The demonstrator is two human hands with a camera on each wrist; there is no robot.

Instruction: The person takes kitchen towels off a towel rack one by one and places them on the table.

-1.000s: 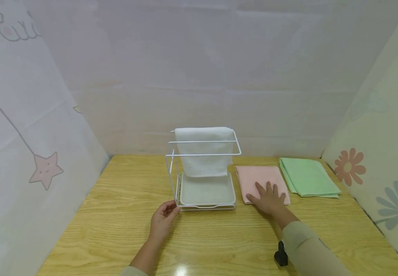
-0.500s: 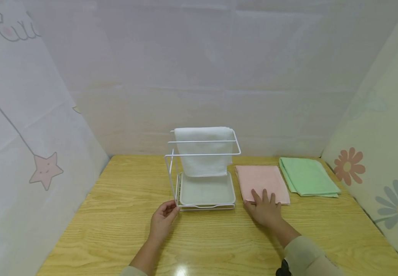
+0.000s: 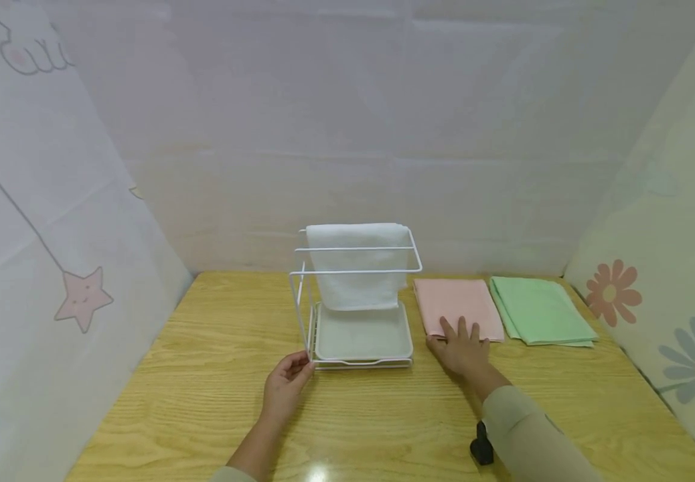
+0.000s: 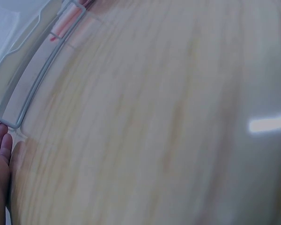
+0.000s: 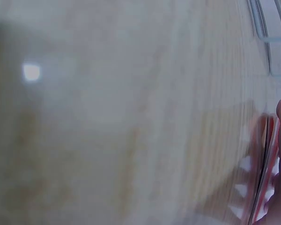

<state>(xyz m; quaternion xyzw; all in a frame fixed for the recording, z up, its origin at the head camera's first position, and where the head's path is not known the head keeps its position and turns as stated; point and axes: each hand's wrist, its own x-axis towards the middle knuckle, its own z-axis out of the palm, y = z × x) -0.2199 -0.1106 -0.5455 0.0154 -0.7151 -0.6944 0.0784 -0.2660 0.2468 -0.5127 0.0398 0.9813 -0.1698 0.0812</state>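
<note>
A white wire rack (image 3: 359,272) stands on the wooden table, a folded white cloth (image 3: 356,289) draped over its rear bar. In its base sits a pale shallow tray (image 3: 362,338). My left hand (image 3: 284,387) pinches the rack's front left corner between thumb and fingers; the left wrist view has the fingertips (image 4: 4,143) right at that corner. To the right of the rack lies a folded pink cloth (image 3: 458,300). My right hand (image 3: 465,351) touches its near edge, fingers spread and extended over it. The right wrist view shows the cloth's layered edge (image 5: 264,164) beside the hand.
A folded green cloth (image 3: 543,311) lies just right of the pink one. Near my right sleeve (image 3: 528,422) is a small black object (image 3: 481,450). Patterned sheets (image 3: 347,134) wall the wooden table (image 3: 203,415) at the back and both sides.
My right hand has drawn back from the pink cloth's middle to its near edge, and the cloth has slid slightly away toward the back. My left hand and the rack have stayed put.
</note>
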